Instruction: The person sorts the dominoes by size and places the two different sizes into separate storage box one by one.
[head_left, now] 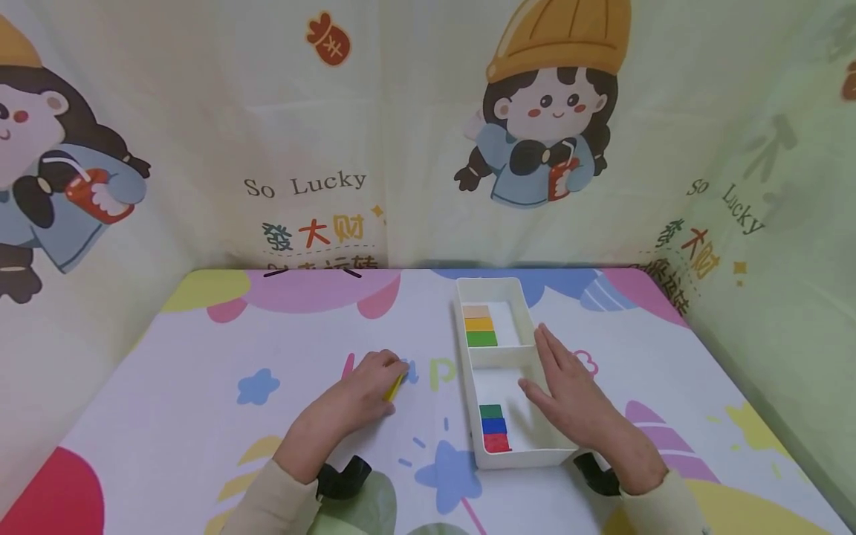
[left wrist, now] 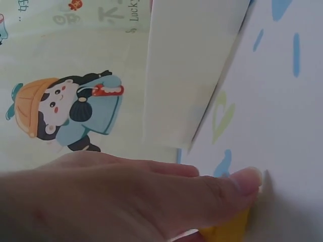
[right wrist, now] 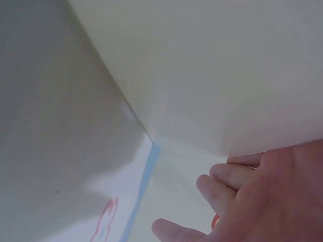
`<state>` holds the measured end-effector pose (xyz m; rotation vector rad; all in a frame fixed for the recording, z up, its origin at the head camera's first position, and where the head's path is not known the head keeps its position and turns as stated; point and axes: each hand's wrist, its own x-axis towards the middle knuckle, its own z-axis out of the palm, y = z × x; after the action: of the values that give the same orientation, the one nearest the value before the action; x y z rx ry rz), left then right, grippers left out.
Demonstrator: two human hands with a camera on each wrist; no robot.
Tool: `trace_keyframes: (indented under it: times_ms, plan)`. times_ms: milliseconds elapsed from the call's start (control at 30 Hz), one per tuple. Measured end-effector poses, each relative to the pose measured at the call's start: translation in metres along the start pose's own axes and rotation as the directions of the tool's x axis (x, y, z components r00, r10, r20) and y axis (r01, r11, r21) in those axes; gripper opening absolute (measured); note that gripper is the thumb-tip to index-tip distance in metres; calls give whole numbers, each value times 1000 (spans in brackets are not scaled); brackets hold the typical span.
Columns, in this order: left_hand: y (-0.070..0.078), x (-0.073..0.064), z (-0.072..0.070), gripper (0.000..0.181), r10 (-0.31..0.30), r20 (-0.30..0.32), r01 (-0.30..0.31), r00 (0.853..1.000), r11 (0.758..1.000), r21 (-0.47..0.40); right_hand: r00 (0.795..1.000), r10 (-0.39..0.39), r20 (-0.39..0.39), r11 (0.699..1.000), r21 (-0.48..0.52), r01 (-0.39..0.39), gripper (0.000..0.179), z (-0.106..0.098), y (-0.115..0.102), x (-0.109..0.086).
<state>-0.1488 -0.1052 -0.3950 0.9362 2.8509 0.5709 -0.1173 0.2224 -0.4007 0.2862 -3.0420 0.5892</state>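
Observation:
My left hand (head_left: 364,386) pinches a small yellow block (head_left: 396,388) just above the table, left of a white two-compartment box (head_left: 524,459). In the left wrist view the thumb lies along the yellow block (left wrist: 227,231), whose lower part is cut off by the frame. My right hand (head_left: 580,397) is held with straight fingers at the box's right wall, thumb reaching over the near compartment. The far compartment holds a beige block (head_left: 478,311), an orange-yellow block (head_left: 478,325) and a green block (head_left: 481,339). In the near one lie dark green (head_left: 491,411), blue (head_left: 494,426) and red blocks (head_left: 496,443).
A patterned cloth (head_left: 180,386) with coloured shapes covers the table. Behind and at both sides stand pale curtains (head_left: 414,148) with cartoon figures. Black wrist straps (head_left: 344,478) show at both sleeves.

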Motion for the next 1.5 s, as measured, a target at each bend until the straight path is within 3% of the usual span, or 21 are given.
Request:
trace_keyframes:
  times_ms: [167,500,667,900,1200,1500]
  plan:
    - [1,5,0,50,39,-69,-36,997,998,46,1000,17,17,1000,21,-18,86,2,-1,0]
    - [13,29,-8,57,19,-102,-5,995,991,133,1000,5,7,1000,18,-5,85,3,2,0]
    - [21,42,-19,59,50,-112,-31,992,985,169,1000,6,-7,1000,7,-6,84,1,2,-1]
    - [30,56,-29,60,50,-87,-36,995,987,154,1000,10,5,1000,9,-11,84,2,3,-2]
    - [50,78,-44,57,95,-70,-80,993,978,191,1000,12,-10,1000,-15,-12,83,2,3,-3]
    - [68,99,-48,50,135,-28,-126,990,970,208,1000,7,-18,998,-64,-8,84,1,1,-1]
